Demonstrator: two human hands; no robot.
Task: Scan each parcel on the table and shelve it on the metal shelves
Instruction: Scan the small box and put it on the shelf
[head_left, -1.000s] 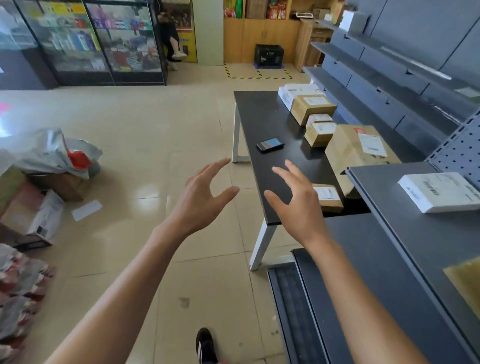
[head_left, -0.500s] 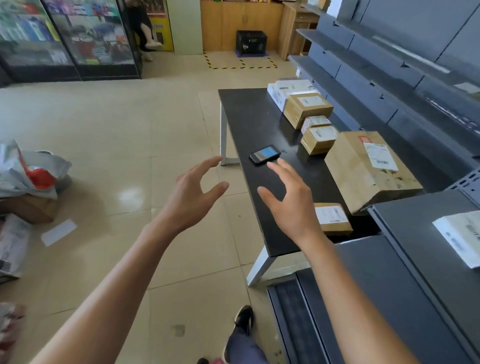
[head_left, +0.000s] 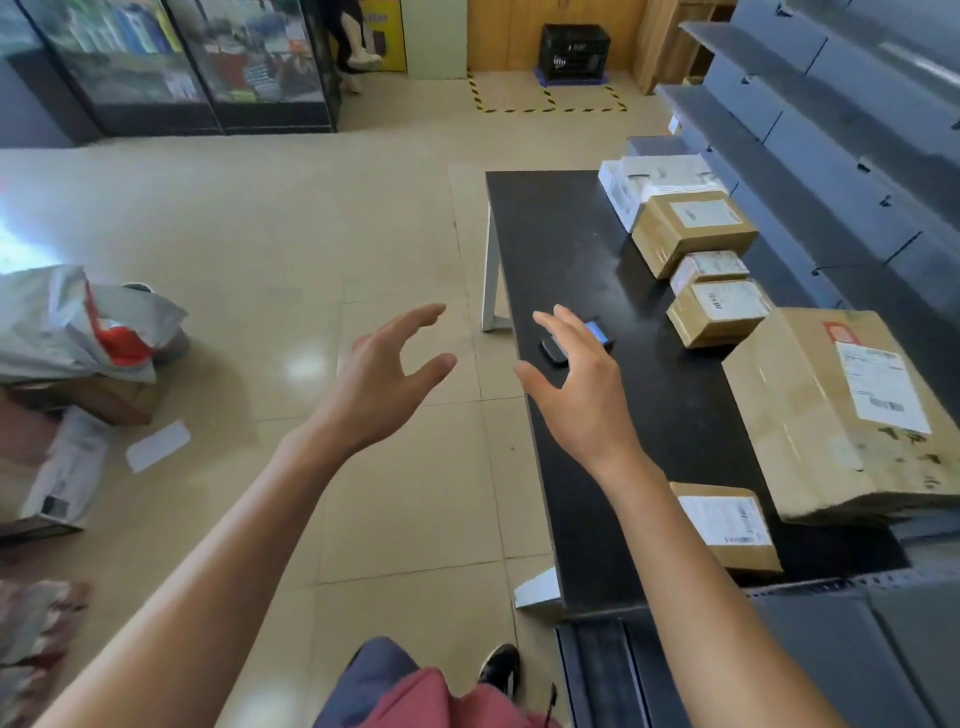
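Black table (head_left: 561, 260) is the reference. Handheld scanner (head_left: 597, 332) lies near its left edge, screen up, partly hidden behind the right hand (head_left: 576, 384). That hand hovers over it, fingers spread, holding nothing; looks like a reach for the scanner before any parcel gets touched. Left hand (head_left: 384, 379) is off the table's left side over the floor, spread and empty, apart from the right. Parcels line the table's right side next to the metal shelves (head_left: 831, 156): big carton (head_left: 831, 415), small box (head_left: 727, 525) at the near end.
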